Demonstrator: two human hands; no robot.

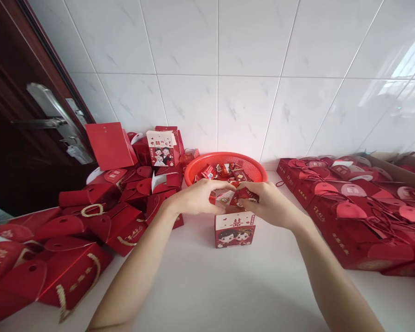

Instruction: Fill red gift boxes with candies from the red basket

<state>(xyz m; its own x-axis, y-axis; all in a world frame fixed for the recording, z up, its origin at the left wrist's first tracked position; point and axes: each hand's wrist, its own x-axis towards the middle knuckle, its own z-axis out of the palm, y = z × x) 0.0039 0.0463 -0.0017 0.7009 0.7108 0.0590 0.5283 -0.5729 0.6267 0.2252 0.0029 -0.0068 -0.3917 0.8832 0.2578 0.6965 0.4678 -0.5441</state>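
An upright small candy box, red and white with two cartoon faces, stands on the white table in front of me, its top open. My left hand curves round the upper left of the box, fingers and thumb at the opening. In my right hand is a dark red packet with light lettering, pinched just above the box. Inside the opening a pale wrapped piece shows partly between my hands. Right behind them sits a red plastic basket with several wrapped sweets.
Many red gift boxes with rope handles are heaped on the left. Beside the wall stands another cartoon candy box. Rows of closed red boxes fill the right side, near a cardboard carton. A dark door with a metal handle is far left.
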